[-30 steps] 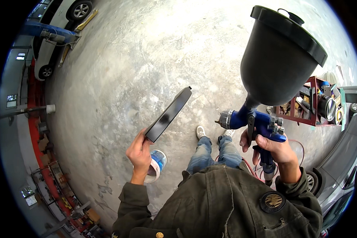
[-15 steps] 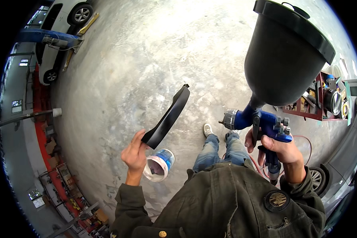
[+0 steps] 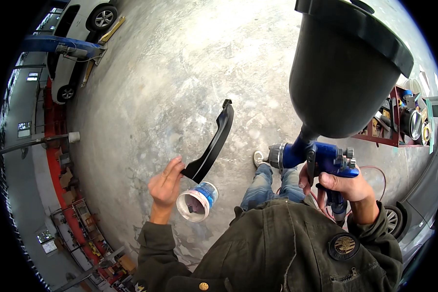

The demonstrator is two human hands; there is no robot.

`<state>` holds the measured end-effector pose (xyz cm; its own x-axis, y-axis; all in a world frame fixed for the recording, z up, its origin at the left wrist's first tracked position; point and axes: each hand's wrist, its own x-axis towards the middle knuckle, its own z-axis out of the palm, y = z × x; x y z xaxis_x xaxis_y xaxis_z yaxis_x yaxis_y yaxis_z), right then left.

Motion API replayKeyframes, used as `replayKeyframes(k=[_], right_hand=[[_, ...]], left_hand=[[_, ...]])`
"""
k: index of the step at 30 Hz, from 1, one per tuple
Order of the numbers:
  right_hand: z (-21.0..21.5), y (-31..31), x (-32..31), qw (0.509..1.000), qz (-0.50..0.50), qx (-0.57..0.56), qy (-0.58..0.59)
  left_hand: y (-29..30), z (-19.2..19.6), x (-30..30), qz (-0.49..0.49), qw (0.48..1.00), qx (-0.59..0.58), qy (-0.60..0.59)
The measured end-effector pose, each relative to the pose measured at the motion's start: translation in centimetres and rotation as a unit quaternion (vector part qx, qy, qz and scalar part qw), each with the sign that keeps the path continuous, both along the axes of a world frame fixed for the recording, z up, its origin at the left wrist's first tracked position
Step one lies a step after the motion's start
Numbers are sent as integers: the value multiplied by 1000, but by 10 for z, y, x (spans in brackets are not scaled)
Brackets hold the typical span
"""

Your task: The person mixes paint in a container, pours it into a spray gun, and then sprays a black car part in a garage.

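My left hand (image 3: 166, 186) pinches the lower end of a curved black car door handle (image 3: 213, 146), which slants up and away to the right. In my right hand (image 3: 343, 190) is a blue spray gun (image 3: 321, 158), my fingers wrapped round its grip and trigger. A large black paint cup (image 3: 343, 78) with a lid sits on top of the gun. The gun's silver nozzle (image 3: 276, 155) faces left, toward the door handle and apart from it. Beneath the door handle, a white and blue bucket (image 3: 198, 201) stands on the floor; something dark is inside.
A red hose (image 3: 382, 180) trails behind the gun. To the right stand a dark red cart (image 3: 374, 138) with cans and tools, and a grey car (image 3: 423, 194). At far left are a white car (image 3: 68, 44), a blue lift arm (image 3: 63, 45) and cluttered shelves (image 3: 85, 228).
The door handle has turned in my left fingers, so its edge and inner side show more. The spray gun has shifted slightly left and down, its nozzle swinging with it.
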<state>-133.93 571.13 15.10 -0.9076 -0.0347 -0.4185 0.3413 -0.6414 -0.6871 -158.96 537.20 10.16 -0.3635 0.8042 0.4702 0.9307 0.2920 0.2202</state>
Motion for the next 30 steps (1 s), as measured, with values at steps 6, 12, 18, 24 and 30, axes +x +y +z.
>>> replayKeyframes(k=[6,12,18,24,30], right_hand=[[0,-3,0,996,-55,73,-18],[5,-5,5,999,-9,39,11],[10,-3,15,995,-46,87,2],[21,8,38,999,11,45,25],[27,29,67,992,-56,85,69]], left_hand=[[-1,14,-9,-64,995,-25,71],[-6,24,-14,-86,990,-29,107],[-1,35,-9,-107,984,-31,135],[3,29,12,-19,999,32,40],[2,22,42,77,954,144,-252]])
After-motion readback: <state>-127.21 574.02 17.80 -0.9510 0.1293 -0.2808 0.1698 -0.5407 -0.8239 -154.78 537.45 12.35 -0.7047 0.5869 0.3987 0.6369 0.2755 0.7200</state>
